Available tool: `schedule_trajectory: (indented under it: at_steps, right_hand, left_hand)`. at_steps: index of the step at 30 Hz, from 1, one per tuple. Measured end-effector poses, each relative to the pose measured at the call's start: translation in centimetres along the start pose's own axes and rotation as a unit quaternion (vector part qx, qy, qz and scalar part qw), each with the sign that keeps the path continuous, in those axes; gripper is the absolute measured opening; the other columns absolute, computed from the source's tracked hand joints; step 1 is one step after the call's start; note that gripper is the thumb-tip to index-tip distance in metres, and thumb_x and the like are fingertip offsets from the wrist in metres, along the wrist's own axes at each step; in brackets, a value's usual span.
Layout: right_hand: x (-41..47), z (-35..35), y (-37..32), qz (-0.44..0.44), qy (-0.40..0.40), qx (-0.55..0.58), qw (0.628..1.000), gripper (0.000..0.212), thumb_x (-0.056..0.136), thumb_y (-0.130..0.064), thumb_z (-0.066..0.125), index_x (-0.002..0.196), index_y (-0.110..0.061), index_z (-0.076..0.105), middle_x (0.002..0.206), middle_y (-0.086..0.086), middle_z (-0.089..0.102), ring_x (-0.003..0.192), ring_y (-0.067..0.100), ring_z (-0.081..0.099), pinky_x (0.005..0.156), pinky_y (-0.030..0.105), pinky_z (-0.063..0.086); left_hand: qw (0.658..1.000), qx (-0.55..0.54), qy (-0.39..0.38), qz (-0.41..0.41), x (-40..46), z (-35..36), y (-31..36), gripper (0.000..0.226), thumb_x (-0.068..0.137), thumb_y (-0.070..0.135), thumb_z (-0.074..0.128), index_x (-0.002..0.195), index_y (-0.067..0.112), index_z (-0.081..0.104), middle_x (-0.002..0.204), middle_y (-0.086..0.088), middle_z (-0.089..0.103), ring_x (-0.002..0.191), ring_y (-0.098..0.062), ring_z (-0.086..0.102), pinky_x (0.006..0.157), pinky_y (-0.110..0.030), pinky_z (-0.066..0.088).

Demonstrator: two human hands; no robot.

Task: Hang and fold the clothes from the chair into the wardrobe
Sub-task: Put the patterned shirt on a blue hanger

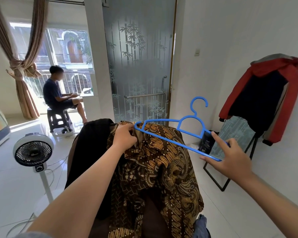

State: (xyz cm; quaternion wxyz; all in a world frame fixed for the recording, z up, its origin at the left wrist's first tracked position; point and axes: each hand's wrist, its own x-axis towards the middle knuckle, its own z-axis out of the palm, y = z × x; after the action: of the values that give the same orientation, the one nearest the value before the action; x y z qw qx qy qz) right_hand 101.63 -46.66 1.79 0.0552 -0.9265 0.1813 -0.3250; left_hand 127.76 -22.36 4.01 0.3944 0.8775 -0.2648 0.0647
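Where floor [15, 182] gleams white: fan [33, 152], frosted door [139, 62], wall w/ jacket [272, 98].

The chair [70, 162] is almost wholly hidden under the shirt [163, 169] and a black garment [91, 143]. The hanger [191, 127] has its left tip tucked into the shirt's collar, and its right end is covered by the right hand [230, 160]. Below the shirt, a blue cloth [200, 227] is cut off by the bottom edge. Left of the chair, the fan [33, 152] has its base covered by the left forearm. The seated person's face is blurred.
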Motion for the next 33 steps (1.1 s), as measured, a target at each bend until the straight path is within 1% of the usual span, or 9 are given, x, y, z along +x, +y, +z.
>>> schedule_trajectory:
  at_steps: [3, 6, 12, 16, 19, 26, 29, 31, 33]
  right_hand:
    - [-0.4, -0.5, 0.0, -0.008, 0.001, -0.006, 1.000, 0.092, 0.067, -0.080, 0.046, 0.138, -0.022, 0.050, 0.079, -0.002, 0.033, 0.054, 0.012, 0.031, 0.044, 0.011, 0.009]
    - [-0.7, -0.8, 0.0, -0.011, 0.001, -0.008, 1.000, 0.092, 0.066, -0.079, 0.047, 0.138, -0.022, 0.050, 0.080, -0.002, 0.031, 0.054, 0.011, 0.031, 0.044, 0.011, 0.010]
    - [0.0, -0.3, -1.1, -0.066, -0.008, -0.032, 0.997, 0.092, 0.068, -0.081, 0.043, 0.137, -0.022, 0.051, 0.078, 0.002, 0.036, 0.053, 0.011, 0.031, 0.043, 0.014, 0.014]
    - [0.4, -0.1, -2.4, -0.094, -0.008, -0.023, 0.995, 0.091, 0.068, -0.083, 0.043, 0.138, -0.025, 0.050, 0.078, 0.002, 0.039, 0.056, 0.014, 0.036, 0.041, 0.019, 0.027]
    - [1.0, -0.5, -3.6, -0.112, 0.014, -0.018, 0.993, 0.091, 0.068, -0.084, 0.043, 0.138, -0.026, 0.051, 0.078, 0.002, 0.039, 0.056, 0.014, 0.036, 0.041, 0.020, 0.027]
    - [2.7, -2.3, -7.6, -0.173, 0.123, 0.018, 0.977, 0.085, 0.066, -0.074, 0.055, 0.133, -0.023, 0.055, 0.079, 0.005, 0.047, 0.062, 0.014, 0.038, 0.046, 0.022, 0.030]
    - [3.3, -3.0, -8.8, -0.183, 0.113, 0.043, 0.976, 0.087, 0.062, -0.071, 0.065, 0.136, -0.027, 0.051, 0.082, 0.006, 0.047, 0.064, 0.019, 0.044, 0.043, 0.031, 0.042]
    - [3.4, -3.5, -9.6, -0.184, 0.110, 0.050, 0.976, 0.088, 0.062, -0.073, 0.063, 0.137, -0.029, 0.050, 0.081, 0.004, 0.046, 0.064, 0.019, 0.044, 0.043, 0.031, 0.042]
    - [3.2, -4.4, -10.2, -0.182, 0.115, 0.054, 0.975, 0.086, 0.064, -0.076, 0.057, 0.137, -0.030, 0.050, 0.081, 0.003, 0.045, 0.063, 0.017, 0.042, 0.042, 0.028, 0.040]
  left_hand:
    - [1.000, -0.003, -0.023, -0.017, -1.5, -0.9, -0.6, 0.056, 0.067, 0.010, 0.063, 0.123, 0.018, 0.060, 0.121, -0.008, 0.056, 0.108, -0.021, 0.053, 0.092, -0.029, 0.046]
    - [0.998, 0.048, -0.042, -0.031, -3.5, -1.9, -1.3, 0.052, 0.076, 0.013, 0.058, 0.128, 0.021, 0.057, 0.128, -0.005, 0.042, 0.108, -0.022, 0.050, 0.093, -0.030, 0.046]
    - [0.981, 0.152, -0.122, -0.015, -5.8, -4.2, -1.7, 0.055, 0.081, 0.023, 0.059, 0.132, 0.010, 0.044, 0.147, -0.010, 0.023, 0.130, -0.026, 0.039, 0.101, -0.031, 0.040]
    - [0.994, 0.094, -0.043, 0.031, -7.4, -5.6, -1.1, 0.063, 0.077, 0.021, 0.066, 0.134, 0.011, 0.042, 0.139, -0.003, 0.032, 0.115, -0.022, 0.050, 0.094, -0.023, 0.039]
    - [0.996, 0.055, -0.006, 0.071, -8.1, -6.5, -0.3, 0.070, 0.073, 0.009, 0.065, 0.138, 0.010, 0.040, 0.139, -0.001, 0.035, 0.121, -0.017, 0.047, 0.094, -0.015, 0.033]
    - [0.991, 0.015, 0.018, 0.131, -9.9, -9.5, 3.9, 0.070, 0.071, 0.003, 0.055, 0.140, 0.006, 0.040, 0.140, -0.005, 0.040, 0.129, -0.019, 0.041, 0.108, -0.020, 0.029]
    - [0.991, 0.014, 0.020, 0.134, -11.1, -10.6, 6.1, 0.070, 0.074, -0.002, 0.054, 0.141, 0.005, 0.037, 0.143, -0.002, 0.038, 0.131, -0.015, 0.038, 0.102, -0.005, 0.022]
    - [0.989, 0.016, 0.025, 0.143, -11.9, -11.1, 7.8, 0.070, 0.075, -0.005, 0.054, 0.142, 0.006, 0.036, 0.142, 0.001, 0.037, 0.129, -0.010, 0.037, 0.094, 0.007, 0.014]
    - [0.987, 0.013, 0.027, 0.157, -12.7, -11.7, 9.4, 0.070, 0.076, -0.003, 0.053, 0.143, 0.008, 0.036, 0.143, 0.004, 0.036, 0.129, -0.008, 0.037, 0.097, 0.002, 0.016]
